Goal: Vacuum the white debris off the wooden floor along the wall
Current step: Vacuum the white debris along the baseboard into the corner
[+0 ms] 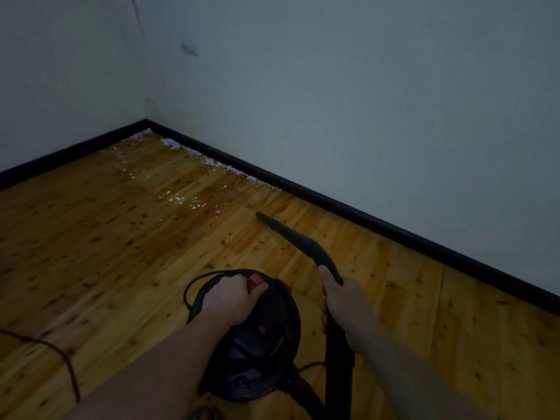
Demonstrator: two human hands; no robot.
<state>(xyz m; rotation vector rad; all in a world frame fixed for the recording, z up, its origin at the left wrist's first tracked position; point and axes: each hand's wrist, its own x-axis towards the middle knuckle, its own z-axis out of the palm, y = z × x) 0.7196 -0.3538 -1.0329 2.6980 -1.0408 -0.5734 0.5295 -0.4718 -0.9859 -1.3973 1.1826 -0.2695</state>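
White debris (212,161) lies in a band along the black skirting board (333,204) of the right wall, with more crumbs (194,204) scattered on the wooden floor (91,237). My left hand (231,300) grips the red-and-black handle on top of a round black vacuum cleaner (260,344). My right hand (339,298) grips the black hose wand (291,236). The wand's nozzle tip (259,214) points at the floor just short of the scattered crumbs.
Two pale walls meet in a corner (147,119) at the far left, with debris piled there. A wall socket (189,49) sits above. A brown cord (60,356) trails over the floor at lower left.
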